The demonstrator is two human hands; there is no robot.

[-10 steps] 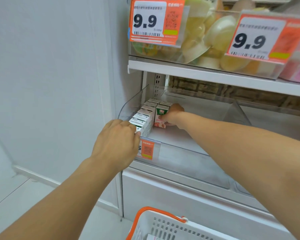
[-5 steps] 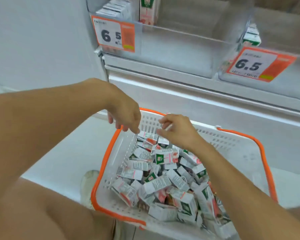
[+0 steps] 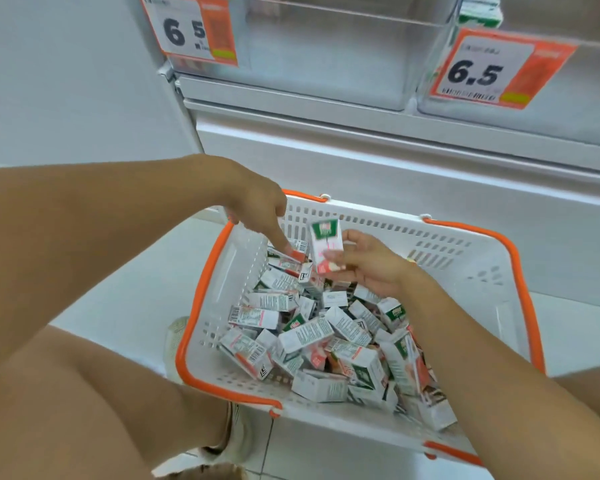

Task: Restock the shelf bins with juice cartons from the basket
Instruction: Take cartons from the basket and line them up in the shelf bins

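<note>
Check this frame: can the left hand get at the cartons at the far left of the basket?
Probably yes. The left hand already reaches down inside the basket, fingertips on a carton atop the pile, with nothing covering it. The right hand holds another carton off to the side.

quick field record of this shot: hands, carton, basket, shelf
right hand: holds one juice carton upright above the pile
left hand: fingers reach down to a carton in the pile; grip not clear
basket: white with orange rim, on the floor, holds many loose cartons lying at all angles
shelf bins: clear, above the basket
price tags: orange, read 6.5
</note>
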